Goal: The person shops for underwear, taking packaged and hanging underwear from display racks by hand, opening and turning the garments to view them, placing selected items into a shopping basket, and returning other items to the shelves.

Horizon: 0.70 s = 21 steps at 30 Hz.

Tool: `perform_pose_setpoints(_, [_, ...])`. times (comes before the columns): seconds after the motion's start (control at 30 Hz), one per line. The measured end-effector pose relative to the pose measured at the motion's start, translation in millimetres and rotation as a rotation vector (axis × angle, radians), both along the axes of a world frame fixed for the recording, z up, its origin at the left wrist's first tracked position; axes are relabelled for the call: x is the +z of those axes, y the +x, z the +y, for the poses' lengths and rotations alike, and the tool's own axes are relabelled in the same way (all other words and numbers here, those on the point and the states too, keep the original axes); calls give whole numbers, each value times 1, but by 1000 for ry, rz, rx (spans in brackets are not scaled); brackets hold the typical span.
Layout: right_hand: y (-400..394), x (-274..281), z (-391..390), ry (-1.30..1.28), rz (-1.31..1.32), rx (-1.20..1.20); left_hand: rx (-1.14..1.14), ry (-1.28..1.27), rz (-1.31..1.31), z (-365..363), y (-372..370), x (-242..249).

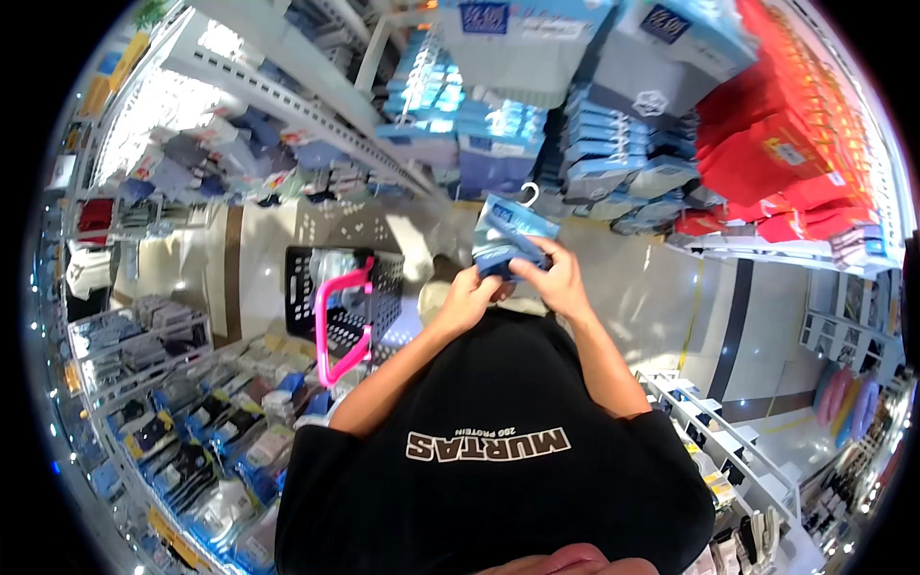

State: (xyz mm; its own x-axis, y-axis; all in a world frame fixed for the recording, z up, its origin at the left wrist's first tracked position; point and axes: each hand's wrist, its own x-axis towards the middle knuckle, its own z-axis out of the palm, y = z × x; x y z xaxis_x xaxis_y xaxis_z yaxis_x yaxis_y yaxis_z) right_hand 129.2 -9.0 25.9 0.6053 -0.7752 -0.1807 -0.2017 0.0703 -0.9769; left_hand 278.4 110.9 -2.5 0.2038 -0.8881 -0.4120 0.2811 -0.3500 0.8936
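On my far left, packaged goods [225,422] fill a low display, with pale folded items [158,326] beyond them. Nearer me is a black perforated basket [299,273], its pink handle [322,321] raised over the opening; something pale and shiny lies inside, too unclear to name.

My left hand [470,295] is closed on the lower left part of the blue pack [494,244], which I hold just ahead of my black shirt [489,383]. The pack has a light blue top card with a darker blue label [501,218] and a white hook [529,195] sticking up from it. Below, dark blue material bunches between my hands, and my fingers cover part of it. The pack sits tilted, its card leaning to the left. My right hand [559,280] grips its lower right side, fingers bent over the material.

Straight ahead, hanging blue-and-grey packs [609,144] crowd the space beyond my hands. Farther right hang red packs [776,153], and colourful rounded items [848,402] stand well apart from me.
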Motion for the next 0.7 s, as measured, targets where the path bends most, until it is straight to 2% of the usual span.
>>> perform_pose_setpoints(0.03, [-3, 8, -2, -8, -29, 18, 24, 20, 11, 0, 0, -4])
perform_pose_setpoints(0.13, [-22, 36, -28, -182, 15, 117, -136, 95, -95, 0, 14, -12])
perform_pose_setpoints(0.17, [-30, 43, -38, -228, 25, 128, -99, 69, -64, -1, 12, -13])
perform_pose_setpoints(0.23, [-44, 53, -55, -201, -81, -32, -24, 21, 0, 1, 5, -16])
perform_pose_setpoints(0.33, [-56, 75, -82, -495, -229, -301, -92, 12, -61, 3, 2, -23])
perform_pose_setpoints(0.4, [-63, 92, -105, -476, -401, -413, -128, 3, -114, 0, -1, -18])
perform_pose_setpoints(0.43, [-63, 106, -117, -564, -395, -453, -125, 5, -105, -2, -3, -18])
perform_pose_setpoints(0.57, [-51, 156, -149, -645, -562, -468, -105, 30, -56, -5, -6, -10])
perform_pose_setpoints(0.7, [-29, 184, -166, -753, -523, -430, -93, 26, -68, -5, -5, -10])
